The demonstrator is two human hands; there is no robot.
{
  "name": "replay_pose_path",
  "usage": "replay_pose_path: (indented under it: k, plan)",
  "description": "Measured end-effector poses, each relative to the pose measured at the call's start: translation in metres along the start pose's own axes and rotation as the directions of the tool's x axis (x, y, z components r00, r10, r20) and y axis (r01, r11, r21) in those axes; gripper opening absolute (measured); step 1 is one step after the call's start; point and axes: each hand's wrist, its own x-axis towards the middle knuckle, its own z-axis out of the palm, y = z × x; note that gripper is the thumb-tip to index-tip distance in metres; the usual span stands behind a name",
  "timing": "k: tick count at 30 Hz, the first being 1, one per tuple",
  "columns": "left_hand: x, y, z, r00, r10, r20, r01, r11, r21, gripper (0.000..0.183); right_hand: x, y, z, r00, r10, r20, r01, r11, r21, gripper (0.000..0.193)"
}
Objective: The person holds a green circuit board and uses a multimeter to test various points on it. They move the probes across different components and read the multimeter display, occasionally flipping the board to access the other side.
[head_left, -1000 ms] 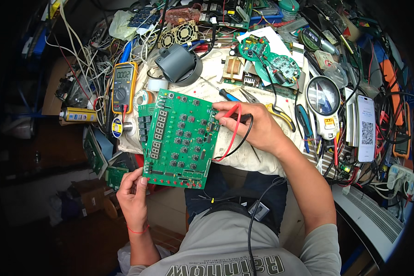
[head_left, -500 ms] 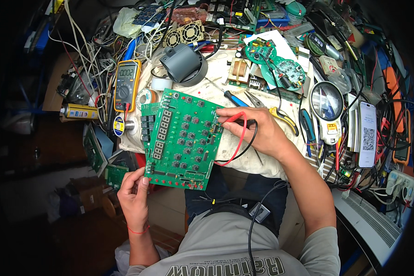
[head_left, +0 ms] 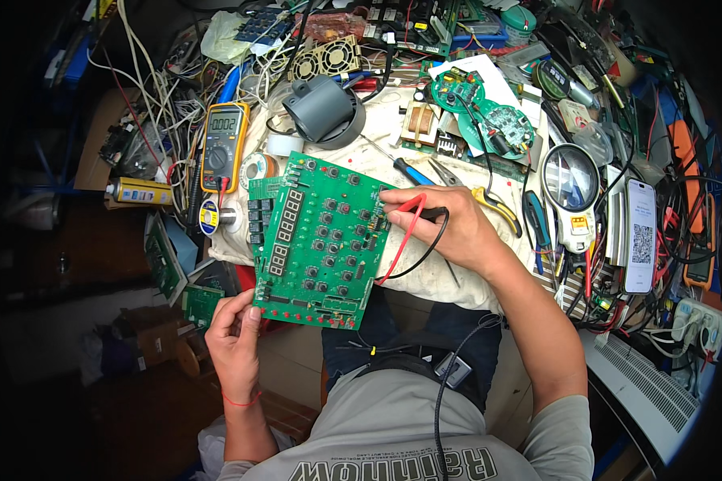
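A green circuit board [head_left: 305,256] with push buttons, a row of digit displays and red LEDs is tilted above the table's front edge. My left hand [head_left: 237,325] pinches its lower left corner between thumb and fingers. At its right edge, my right hand [head_left: 445,224] is closed around two multimeter probes, a red probe [head_left: 413,204] and a black probe [head_left: 435,214]. Their tips are at the board's upper right side; exact contact is hidden by my fingers. The yellow multimeter [head_left: 223,148] stands at the left with its display lit.
Behind the board sit a grey cylindrical holder [head_left: 322,112] and solder spools [head_left: 258,168]. A blue screwdriver [head_left: 413,172], yellow-handled pliers [head_left: 497,210], a magnifier [head_left: 569,180] and a phone [head_left: 640,236] lie to the right. Round green boards [head_left: 497,128] and tangled wires crowd the back.
The view has shifted very slightly. Both hands keep their hold, and the red and black leads near my right hand have changed their curve a little.
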Motion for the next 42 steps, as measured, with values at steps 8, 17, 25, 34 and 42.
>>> replay_pose_path:
  k: [8, 17, 25, 34, 42]
  plan:
    - [-0.001, 0.002, 0.001, 1.0, -0.026, -0.011, 0.026, 0.999, -0.021, 0.024, 0.002, 0.003, 0.005, 0.994, -0.082, -0.076, 0.086, 0.995, 0.041, 0.024]
    - [0.001, 0.003, 0.002, 1.0, 0.009, 0.002, -0.009, 1.0, -0.011, 0.025, 0.003, -0.001, 0.003, 0.999, -0.014, -0.043, 0.014, 1.0, -0.003, 0.025]
    - [-0.001, 0.003, 0.001, 1.0, -0.001, -0.012, 0.001, 1.0, 0.022, 0.023, 0.008, -0.011, 0.003, 0.998, 0.055, 0.011, -0.054, 0.997, -0.063, 0.026]
    - [-0.001, -0.007, 0.001, 1.0, 0.015, -0.018, -0.015, 0.999, -0.038, 0.024, 0.007, -0.01, 0.002, 0.998, 0.042, 0.053, -0.039, 0.997, -0.07, 0.027]
    - [-0.001, -0.002, 0.002, 1.0, 0.004, -0.013, -0.004, 0.999, -0.05, 0.023, 0.008, -0.011, 0.003, 0.999, 0.031, 0.035, -0.027, 0.995, -0.1, 0.022]
